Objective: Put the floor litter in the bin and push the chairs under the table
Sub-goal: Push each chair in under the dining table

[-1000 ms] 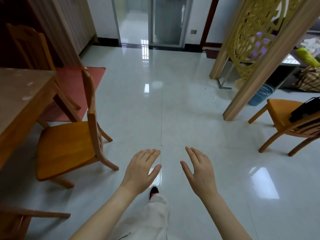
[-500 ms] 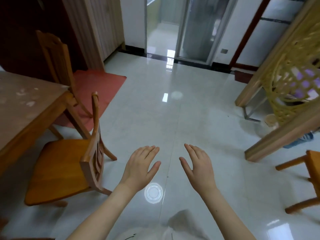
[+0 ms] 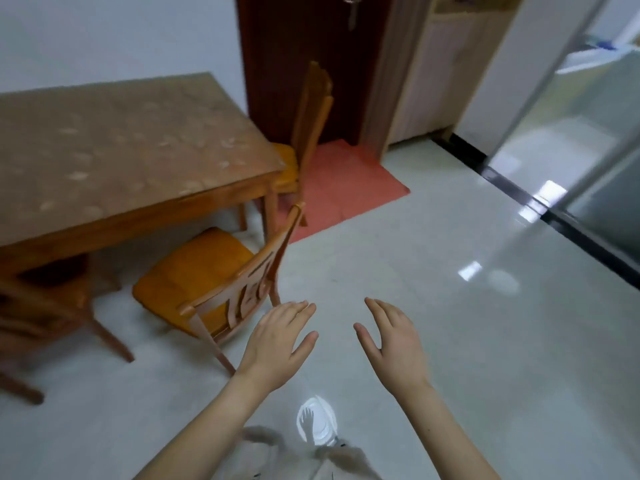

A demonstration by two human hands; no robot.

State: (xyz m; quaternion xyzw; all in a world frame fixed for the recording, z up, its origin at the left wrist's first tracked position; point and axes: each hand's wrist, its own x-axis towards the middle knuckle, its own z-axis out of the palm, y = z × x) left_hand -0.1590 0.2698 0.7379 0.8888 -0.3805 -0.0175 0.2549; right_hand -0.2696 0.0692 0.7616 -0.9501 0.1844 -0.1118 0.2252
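The left hand (image 3: 273, 344) and right hand (image 3: 394, 344) are held low at the frame's centre, spread flat, palms down, with nothing gripped. The nearest chair (image 3: 207, 271) is seen just left of the left hand, apparently untouched, its seat only partly under the tabletop (image 3: 114, 150) at upper left. The push is probably best made with both hands on the chair's back, square to the table edge, so the legs slide straight. No litter or bin is seen.

Left hand (image 3: 277, 344), perhaps touching chair (image 3: 194, 271)
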